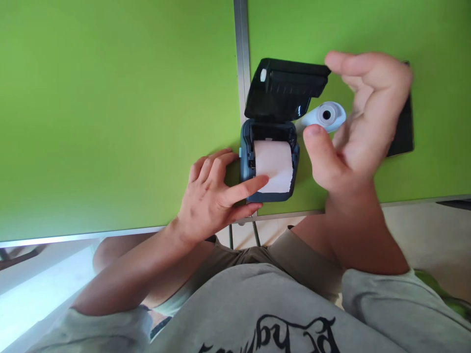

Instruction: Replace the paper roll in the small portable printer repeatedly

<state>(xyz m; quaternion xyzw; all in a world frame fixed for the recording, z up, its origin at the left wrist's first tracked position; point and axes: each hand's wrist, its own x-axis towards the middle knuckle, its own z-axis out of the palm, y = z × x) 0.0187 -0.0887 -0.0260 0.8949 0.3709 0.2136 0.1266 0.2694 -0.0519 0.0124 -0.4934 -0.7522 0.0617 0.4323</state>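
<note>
A small dark printer [243, 181] stands on the green table with its black lid [281, 93] swung up and back. Inside it lies a white paper roll [275, 164], its loose edge toward me. My left hand [211, 189] holds the printer at its left side and front edge, the index finger resting on the paper. At the lid's right corner is my right hand [362, 113], its fingertips at the edge and its thumb well apart. Between that hand and the printer is a pale blue-white device [311, 119] with a round dark-centred end, partly hidden by the thumb.
A dark flat object [405, 130], like a phone or tablet, lies behind my right hand. A metal seam [242, 44] splits the green tabletop [110, 98] beside the printer. The table's metal front edge [121, 232] runs above my lap.
</note>
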